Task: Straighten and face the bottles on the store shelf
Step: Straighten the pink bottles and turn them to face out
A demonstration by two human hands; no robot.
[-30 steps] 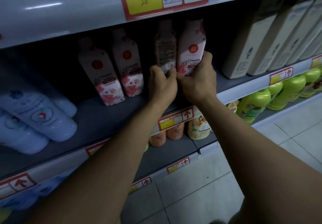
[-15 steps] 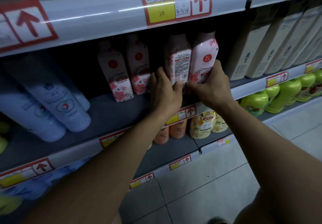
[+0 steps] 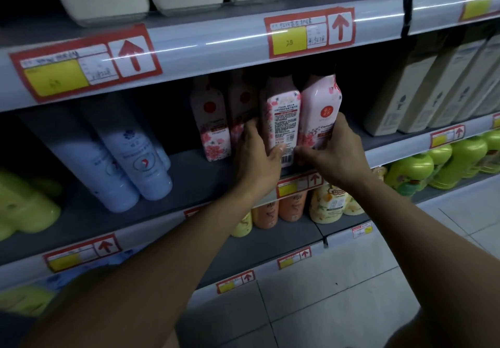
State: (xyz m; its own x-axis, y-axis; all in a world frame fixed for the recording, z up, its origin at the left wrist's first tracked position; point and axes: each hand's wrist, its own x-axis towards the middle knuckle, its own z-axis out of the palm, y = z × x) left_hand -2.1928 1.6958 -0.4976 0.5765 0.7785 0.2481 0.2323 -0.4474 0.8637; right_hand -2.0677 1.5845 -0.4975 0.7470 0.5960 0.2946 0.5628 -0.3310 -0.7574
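Facing step: backwards pink floral plastic bottle (image 3: pixel 281 126) gripped by left hand (image 3: pixel 259 163); front-facing pink neighbour bottle (image 3: pixel 320 112) held by right hand (image 3: pixel 338 158). Half-turn judged needed next.

pink floral bottles (image 3: pixel 320 112) | pale blue tubes (image 3: pixel 135 158) | lime-green bottles (image 3: pixel 411 170) | red-yellow price tags (image 3: pixel 308 32)

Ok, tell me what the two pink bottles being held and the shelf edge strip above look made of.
Back-label bottle and front-facing bottle: probably plastic under a glossy printed sleeve, given the soft sheen. Shelf edge strip: seemingly clear glossy plastic, with long light streaks.
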